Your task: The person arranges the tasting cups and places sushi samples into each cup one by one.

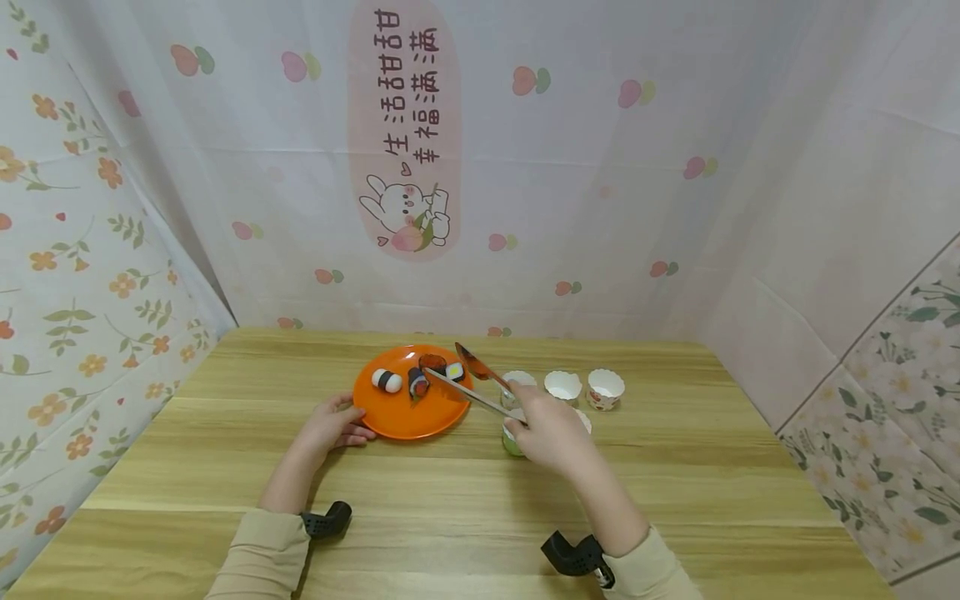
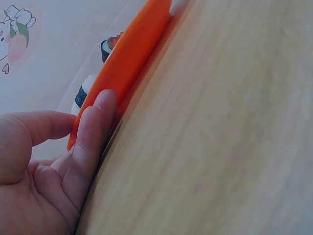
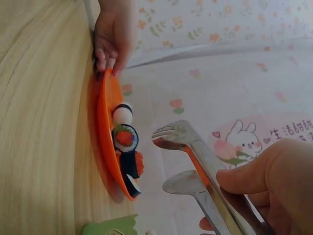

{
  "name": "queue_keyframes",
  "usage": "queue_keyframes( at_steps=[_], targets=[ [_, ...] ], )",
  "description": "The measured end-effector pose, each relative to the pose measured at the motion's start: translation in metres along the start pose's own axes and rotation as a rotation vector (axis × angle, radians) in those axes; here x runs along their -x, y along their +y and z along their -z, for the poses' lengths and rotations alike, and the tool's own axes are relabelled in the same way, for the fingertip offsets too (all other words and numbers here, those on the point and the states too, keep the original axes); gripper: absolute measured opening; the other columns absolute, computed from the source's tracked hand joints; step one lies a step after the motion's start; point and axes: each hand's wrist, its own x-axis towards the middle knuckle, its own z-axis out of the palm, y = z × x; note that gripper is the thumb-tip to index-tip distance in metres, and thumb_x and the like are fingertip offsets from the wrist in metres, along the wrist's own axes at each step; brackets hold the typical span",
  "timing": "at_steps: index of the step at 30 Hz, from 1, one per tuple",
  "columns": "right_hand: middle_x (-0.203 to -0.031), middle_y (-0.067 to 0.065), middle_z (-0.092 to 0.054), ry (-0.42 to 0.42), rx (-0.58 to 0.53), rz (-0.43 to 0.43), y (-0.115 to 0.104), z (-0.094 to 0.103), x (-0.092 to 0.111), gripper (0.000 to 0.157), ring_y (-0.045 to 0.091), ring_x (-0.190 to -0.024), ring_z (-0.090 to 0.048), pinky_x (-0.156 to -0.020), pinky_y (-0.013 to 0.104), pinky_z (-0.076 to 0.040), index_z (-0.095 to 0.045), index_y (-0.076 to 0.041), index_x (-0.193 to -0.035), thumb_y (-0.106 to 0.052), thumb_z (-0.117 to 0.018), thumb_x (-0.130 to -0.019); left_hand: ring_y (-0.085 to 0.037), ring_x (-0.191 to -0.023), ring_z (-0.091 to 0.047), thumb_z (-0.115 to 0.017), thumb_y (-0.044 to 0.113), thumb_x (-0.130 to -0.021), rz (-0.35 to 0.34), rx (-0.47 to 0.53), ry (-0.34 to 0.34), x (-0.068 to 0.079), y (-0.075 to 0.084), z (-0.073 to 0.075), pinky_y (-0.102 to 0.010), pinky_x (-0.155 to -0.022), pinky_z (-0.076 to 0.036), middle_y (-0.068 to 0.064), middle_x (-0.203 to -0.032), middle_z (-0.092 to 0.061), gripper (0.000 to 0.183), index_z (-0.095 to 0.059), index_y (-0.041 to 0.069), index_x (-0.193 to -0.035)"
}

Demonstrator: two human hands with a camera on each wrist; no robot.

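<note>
An orange plate (image 1: 408,423) lies on the table, its left rim pinched between the thumb and fingers of my left hand (image 1: 332,423). Several toy-like sushi pieces sit on it: a white one with a black band (image 1: 387,381), a roll with a red centre (image 1: 418,384), a roe-topped piece (image 3: 132,163) and a yellow-centred roll (image 1: 454,372). My right hand (image 1: 551,425) grips metal serving tongs (image 3: 205,164), one end fork-shaped, the other spoon-like. The tongs' ends stand apart over the plate's right side, with nothing seen between them.
Scalloped paper cups stand right of the plate, among them a white cup (image 1: 562,385) and a patterned cup (image 1: 604,389). A green cup (image 3: 110,226) is partly hidden by my right hand in the head view. Patterned curtains (image 1: 570,208) surround the wooden table (image 1: 420,517).
</note>
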Motion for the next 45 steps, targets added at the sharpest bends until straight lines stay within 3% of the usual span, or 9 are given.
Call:
queue_keyframes(
  at_steps=[4, 7, 10, 13, 17, 27, 35, 42, 45],
  targets=[
    [-0.123, 0.014, -0.061, -0.001, -0.014, 0.016, -0.005, -0.003, -0.001, 0.057, 0.022, -0.084, -0.063, -0.066, 0.038, -0.052, -0.048, 0.000, -0.139, -0.022, -0.067, -0.090, -0.019, -0.068, -0.068, -0.044, 0.007, -0.102, -0.002, 0.009, -0.007, 0.000, 0.000, 0.001, -0.028, -0.064, -0.057, -0.011, -0.085, -0.066, 0.053, -0.020, -0.010, -0.145],
    [-0.118, 0.015, -0.063, -0.004, -0.023, 0.019, -0.008, -0.005, -0.002, 0.056, 0.015, -0.067, -0.055, -0.053, 0.031, -0.045, -0.048, 0.001, -0.138, -0.021, -0.067, -0.090, -0.019, -0.068, -0.068, -0.044, 0.007, -0.102, -0.007, 0.012, -0.014, 0.000, 0.000, 0.001, -0.027, -0.064, -0.057, -0.011, -0.085, -0.066, 0.052, -0.020, -0.010, -0.145],
    [-0.116, 0.014, -0.064, 0.002, -0.027, 0.024, -0.009, -0.008, -0.003, 0.055, 0.014, -0.063, -0.052, -0.050, 0.028, -0.043, -0.049, 0.001, -0.137, -0.020, -0.067, -0.090, -0.019, -0.068, -0.068, -0.043, 0.007, -0.102, -0.010, 0.010, -0.016, 0.001, 0.000, 0.001, -0.027, -0.065, -0.057, -0.011, -0.085, -0.066, 0.052, -0.019, -0.010, -0.145],
    [-0.114, 0.013, -0.063, 0.020, -0.026, 0.033, -0.010, -0.012, -0.004, 0.053, 0.016, -0.066, -0.055, -0.052, 0.029, -0.046, -0.051, 0.001, -0.135, -0.018, -0.068, -0.088, -0.019, -0.068, -0.068, -0.043, 0.007, -0.102, -0.012, 0.008, -0.016, 0.001, 0.000, 0.001, -0.027, -0.064, -0.057, -0.011, -0.085, -0.066, 0.053, -0.018, -0.010, -0.145],
    [-0.116, 0.015, -0.062, 0.038, -0.030, 0.047, -0.013, -0.018, -0.007, 0.050, 0.023, -0.083, -0.063, -0.065, 0.038, -0.053, -0.053, 0.002, -0.132, -0.017, -0.068, -0.088, -0.018, -0.068, -0.068, -0.044, 0.007, -0.102, -0.009, 0.005, -0.013, 0.002, 0.001, 0.001, -0.027, -0.064, -0.057, -0.011, -0.085, -0.066, 0.053, -0.018, -0.010, -0.145],
    [-0.127, 0.013, -0.059, 0.033, -0.056, 0.010, -0.026, -0.032, -0.017, 0.052, 0.026, -0.089, -0.063, -0.059, 0.035, -0.052, -0.052, -0.004, -0.136, -0.020, -0.068, -0.088, -0.018, -0.068, -0.068, -0.043, 0.007, -0.102, -0.013, -0.002, -0.011, 0.002, 0.001, 0.000, -0.027, -0.064, -0.057, -0.012, -0.086, -0.066, 0.053, -0.018, -0.010, -0.146],
    [-0.126, 0.016, -0.059, 0.048, -0.062, 0.013, -0.031, -0.044, -0.022, 0.054, 0.028, -0.109, -0.059, -0.084, 0.043, -0.052, -0.052, 0.000, -0.136, -0.019, -0.068, -0.087, -0.019, -0.068, -0.068, -0.044, 0.007, -0.102, -0.012, -0.002, -0.006, 0.002, 0.001, 0.000, -0.027, -0.064, -0.057, -0.011, -0.087, -0.066, 0.053, -0.019, -0.010, -0.145],
    [-0.123, 0.017, -0.060, 0.038, -0.092, 0.005, -0.032, -0.051, -0.024, 0.049, 0.025, -0.091, -0.061, -0.072, 0.038, -0.053, -0.055, 0.002, -0.130, -0.015, -0.068, -0.086, -0.019, -0.068, -0.068, -0.044, 0.008, -0.102, -0.006, 0.002, -0.010, 0.001, 0.001, 0.000, -0.028, -0.064, -0.057, -0.012, -0.086, -0.066, 0.053, -0.018, -0.010, -0.146],
    [-0.124, 0.018, -0.059, 0.032, -0.088, -0.003, -0.032, -0.054, -0.024, 0.049, 0.028, -0.100, -0.062, -0.079, 0.042, -0.054, -0.055, 0.003, -0.130, -0.016, -0.068, -0.087, -0.019, -0.069, -0.068, -0.044, 0.008, -0.102, -0.003, 0.001, -0.010, 0.001, 0.001, 0.000, -0.028, -0.065, -0.057, -0.012, -0.087, -0.066, 0.054, -0.018, -0.010, -0.146]
  ],
)
